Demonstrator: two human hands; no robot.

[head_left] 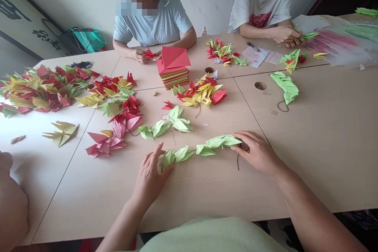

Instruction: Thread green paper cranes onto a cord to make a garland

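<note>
A string of light green folded paper pieces [205, 149] lies across the table in front of me. My left hand [152, 173] is at its left end, thumb and fingers around the last piece. At the right end, my right hand [256, 150] holds the tip between thumb and fingers, and a dark thread hangs beside it. Just behind the string lie more light green folded pieces [177, 120]. Pink folded pieces [108, 143] sit to the left of them, joining red ones.
A large heap of red, yellow and green folded paper [44, 90] covers the table's left. Behind stands a stack of square paper [174, 75]. A green folded strip [285, 86] lies at right. Two people sit opposite, handling folded paper; another person's arm [12, 201] is at left.
</note>
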